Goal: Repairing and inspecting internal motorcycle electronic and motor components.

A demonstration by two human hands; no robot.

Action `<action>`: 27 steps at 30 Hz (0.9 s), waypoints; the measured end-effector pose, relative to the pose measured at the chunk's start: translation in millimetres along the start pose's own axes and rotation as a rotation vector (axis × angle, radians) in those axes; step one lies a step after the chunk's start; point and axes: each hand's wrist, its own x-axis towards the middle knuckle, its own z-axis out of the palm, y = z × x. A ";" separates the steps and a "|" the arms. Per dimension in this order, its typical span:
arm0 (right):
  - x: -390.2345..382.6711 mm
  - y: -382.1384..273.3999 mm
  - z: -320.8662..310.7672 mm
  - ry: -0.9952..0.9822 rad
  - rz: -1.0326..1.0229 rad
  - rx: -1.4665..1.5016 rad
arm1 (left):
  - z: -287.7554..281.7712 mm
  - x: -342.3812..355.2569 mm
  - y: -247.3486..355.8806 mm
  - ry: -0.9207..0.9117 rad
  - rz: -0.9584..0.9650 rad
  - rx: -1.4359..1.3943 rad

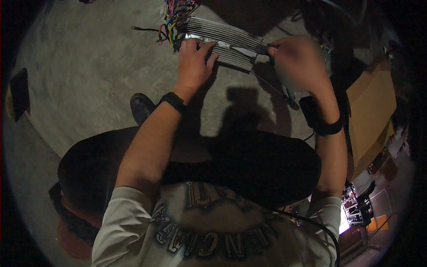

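Note:
A finned silver metal box, like a motor controller (238, 63), lies tilted on the floor, a bundle of coloured wires (171, 31) coming from its left end. My left hand (194, 62) is on that end, fingers bent over the box and the thumb apart, holding it. In my right hand (300, 62) is a flat-bladed tool (244, 51) with a dark handle; its pale blade lies along the box's flat middle strip. The right hand is partly blurred, but its fingers are closed round the handle. Just below, a thin screwdriver (291, 103) lies on the floor.
An open cardboard box (371, 107) stands to the right of my right forearm. Around the work is grey concrete floor (98, 71), with my dark shoe (141, 109) near the left forearm. A black cable (311, 220) crosses my shirt. Bright equipment (356, 209) sits at the lower right.

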 end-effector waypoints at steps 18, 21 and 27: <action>-6.7 -18.3 1.0 -0.038 -0.030 -0.228 | 0.9 -0.2 1.2 0.001 -0.011 0.003; -8.4 -21.2 0.9 -0.003 -0.080 -0.185 | 1.8 0.2 1.7 -0.019 -0.037 -0.014; -10.3 -26.7 1.8 -0.015 -0.016 -0.158 | -0.1 -0.2 1.9 0.006 -0.029 -0.024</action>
